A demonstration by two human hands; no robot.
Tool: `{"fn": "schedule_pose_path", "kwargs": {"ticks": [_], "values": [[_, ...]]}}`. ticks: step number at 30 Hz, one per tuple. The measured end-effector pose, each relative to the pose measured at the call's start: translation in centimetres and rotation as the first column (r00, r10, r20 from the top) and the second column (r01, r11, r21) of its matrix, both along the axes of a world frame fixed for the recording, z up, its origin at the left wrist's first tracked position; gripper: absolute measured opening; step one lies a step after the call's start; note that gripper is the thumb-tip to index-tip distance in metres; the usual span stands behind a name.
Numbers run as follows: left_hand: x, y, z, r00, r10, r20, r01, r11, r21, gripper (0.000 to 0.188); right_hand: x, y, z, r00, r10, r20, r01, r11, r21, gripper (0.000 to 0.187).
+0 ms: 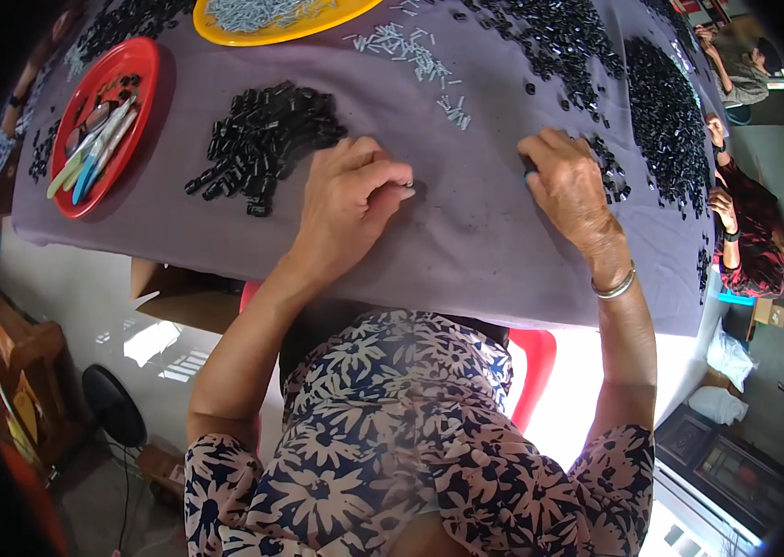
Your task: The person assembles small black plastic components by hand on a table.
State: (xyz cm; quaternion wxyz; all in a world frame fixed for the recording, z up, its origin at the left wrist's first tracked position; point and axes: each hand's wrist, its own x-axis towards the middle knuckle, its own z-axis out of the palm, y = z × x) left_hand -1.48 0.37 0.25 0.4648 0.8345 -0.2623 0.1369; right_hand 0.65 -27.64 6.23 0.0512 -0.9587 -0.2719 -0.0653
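My left hand (341,190) is above the cloth in a pinch, thumb against forefinger. A tiny greyish thing shows at the fingertips, too small to name. Just beyond its knuckles lies a heap of small shiny black plastic pieces (267,135). My right hand (566,181) has its fingers curled down to the cloth, beside a few loose black pieces (613,172). Something blue shows at its thumb; what the fingers hold, if anything, is hidden. Ahead, between both hands, small grey pins (406,51) lie scattered.
A yellow plate (253,39) of grey pins stands at the far edge. On the left, a red tray (146,79) holds several slim-handled tools (100,153) and black pieces. Larger black heaps (666,121) spread along the right, where other people (754,223) sit.
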Motion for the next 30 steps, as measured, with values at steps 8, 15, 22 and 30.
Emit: {"fn": "schedule_pose_path", "kwargs": {"ticks": [8, 15, 22, 30], "values": [[-0.5, -1.0, -0.5, 0.999, 0.05, 0.02, -0.051, 0.996, 0.073, 0.015, -1.5, 6.7, -3.3, 0.91, 0.188, -0.37, 0.188, 0.606, 0.773, 0.026], [-0.6, -1.0, -0.5, 0.998, 0.061, -0.001, -0.06, 0.995, 0.083, 0.013, -2.4, 7.8, -4.8, 0.944, 0.186, -0.272, 0.142, 0.515, 0.845, 0.024], [-0.7, -1.0, -0.6, 0.997, 0.074, 0.0, -0.073, 0.994, 0.082, 0.014, -2.7, 8.4, -4.4, 0.984, 0.143, -0.103, -0.008, 0.619, 0.785, 0.026], [-0.7, -1.1, -0.5, 0.997, 0.083, 0.002, -0.083, 0.993, 0.078, 0.014, -2.4, 8.9, -3.4, 0.972, 0.199, 0.126, -0.235, 0.782, 0.577, 0.034]]}}
